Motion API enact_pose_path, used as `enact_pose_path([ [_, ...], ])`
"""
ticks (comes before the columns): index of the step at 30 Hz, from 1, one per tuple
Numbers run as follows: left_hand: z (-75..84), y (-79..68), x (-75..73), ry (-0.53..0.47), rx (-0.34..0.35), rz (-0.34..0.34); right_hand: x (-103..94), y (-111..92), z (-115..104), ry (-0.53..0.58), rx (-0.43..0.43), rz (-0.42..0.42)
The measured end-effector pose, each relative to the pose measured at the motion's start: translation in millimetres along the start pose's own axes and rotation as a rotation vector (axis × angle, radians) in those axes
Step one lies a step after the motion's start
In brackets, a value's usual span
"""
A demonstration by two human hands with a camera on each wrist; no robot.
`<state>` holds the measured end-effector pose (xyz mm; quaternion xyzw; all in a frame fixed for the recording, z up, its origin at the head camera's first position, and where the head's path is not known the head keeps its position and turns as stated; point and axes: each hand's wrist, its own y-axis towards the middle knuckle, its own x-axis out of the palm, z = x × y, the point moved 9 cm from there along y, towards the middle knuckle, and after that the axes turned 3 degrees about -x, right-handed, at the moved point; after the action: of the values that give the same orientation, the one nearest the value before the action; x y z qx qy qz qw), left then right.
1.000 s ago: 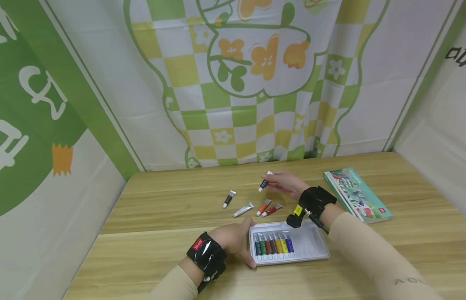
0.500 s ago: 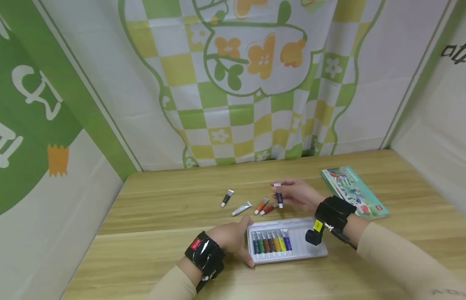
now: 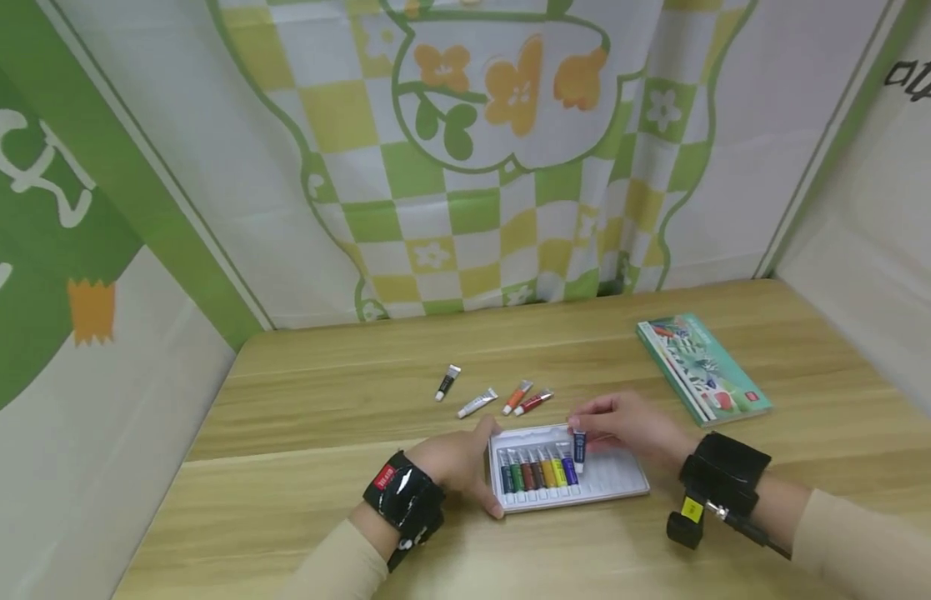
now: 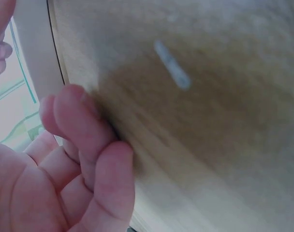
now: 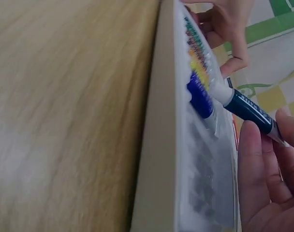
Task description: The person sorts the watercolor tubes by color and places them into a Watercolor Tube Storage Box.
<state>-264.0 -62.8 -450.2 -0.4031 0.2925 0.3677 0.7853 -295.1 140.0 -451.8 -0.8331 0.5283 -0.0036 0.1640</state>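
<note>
My right hand [image 3: 630,423] pinches a dark blue paint tube [image 3: 579,450] by its silver end, white cap pointing down, over the white plastic tray [image 3: 626,475]. In the right wrist view the held tube [image 5: 251,111] slants close beside the purple tube [image 5: 200,99]. A row of several coloured paint tubes [image 3: 538,475] fills the tray's left part; bare slots lie to the right. Thumb and fingers of my left hand [image 3: 457,465] hold the tray's left end. Its curled fingers [image 4: 81,121] show at the box's side in the left wrist view.
Behind the tray lie a black tube [image 3: 447,383], a silver-white tube [image 3: 477,403], an orange tube [image 3: 518,397] and a red tube [image 3: 534,402]. A teal illustrated box [image 3: 705,367] lies at the back right of the wooden table [image 3: 300,492]. Patterned curtains hang behind.
My right hand has brought the dark blue tube from behind the tray, right and toward me, to over the slots beside the purple tube. My left hand keeps its hold on the tray.
</note>
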Motion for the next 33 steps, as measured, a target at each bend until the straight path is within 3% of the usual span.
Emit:
enact_pose_path([
  [8, -1.9, -5.3, -1.1, 0.012, -0.011, -0.002, 11.1, -1.4, 4.2, -0.108, -0.033, -0.052],
  [13, 0.2, -2.1, -1.9, 0.017, -0.013, 0.005, 11.9, -0.4, -3.0, -0.262, -0.093, -0.073],
  [20, 1.1, -0.3, -1.2, 0.004, -0.008, -0.004, 13.1, -9.1, -28.4, -0.632, -0.267, -0.032],
  [24, 0.2, 1.8, -2.7, 0.000, -0.010, -0.004, 14.2, -13.0, -39.2, -0.736, -0.329, -0.041],
  [33, -0.1, 4.3, -0.6, 0.008, -0.018, -0.012, 23.1, -20.2, -30.8, -0.799, -0.271, -0.144],
])
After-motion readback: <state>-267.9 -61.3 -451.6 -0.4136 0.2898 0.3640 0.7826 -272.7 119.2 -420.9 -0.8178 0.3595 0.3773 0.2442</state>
